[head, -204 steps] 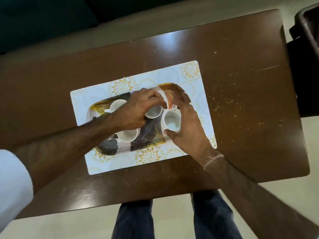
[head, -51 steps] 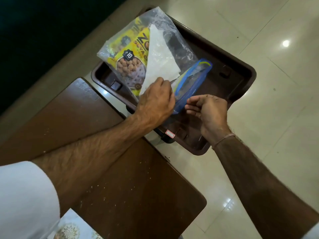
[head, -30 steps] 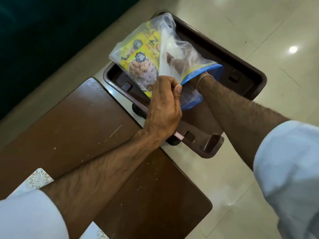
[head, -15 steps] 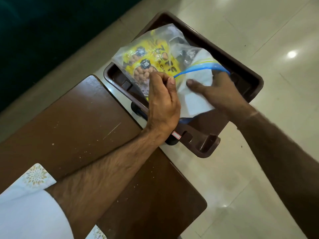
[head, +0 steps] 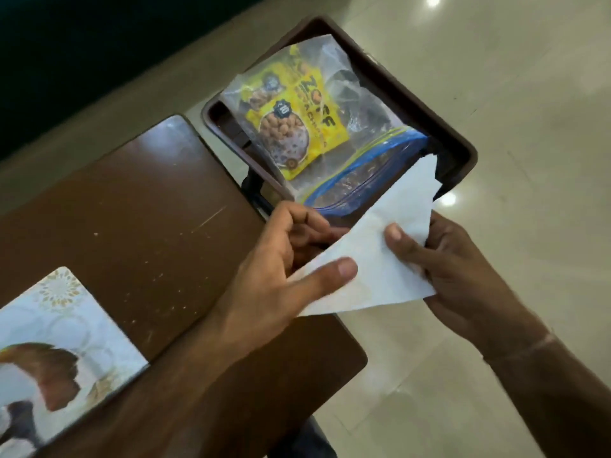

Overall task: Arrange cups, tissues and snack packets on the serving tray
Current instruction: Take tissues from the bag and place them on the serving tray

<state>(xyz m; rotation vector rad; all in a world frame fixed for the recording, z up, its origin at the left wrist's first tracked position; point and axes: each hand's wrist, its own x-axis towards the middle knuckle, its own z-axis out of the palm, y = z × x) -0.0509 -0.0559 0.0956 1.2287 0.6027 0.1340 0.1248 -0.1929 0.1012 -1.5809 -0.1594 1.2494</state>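
A folded white tissue point(head: 377, 259) is held between both hands over the table's right edge. My left hand point(head: 284, 276) pinches its lower left corner with thumb on top. My right hand point(head: 453, 279) grips its right side. Behind them a clear zip bag point(head: 357, 153) with a blue seal lies open in a brown bin point(head: 463, 160); a yellow snack packet point(head: 297, 120) sits inside the bag. The patterned serving tray point(head: 43, 375) shows at the lower left edge on a white floral placemat point(head: 66, 302); the cups are out of view.
The brown wooden table point(head: 148, 209) fills the left and centre. The brown bin stands just off its right end on a glossy tiled floor point(head: 496, 77). A dark wall runs along the top left.
The tissue has come out of the zip bag and toward me. My left hand let go of the bag and took the tissue's corner. The bag now lies in the bin.
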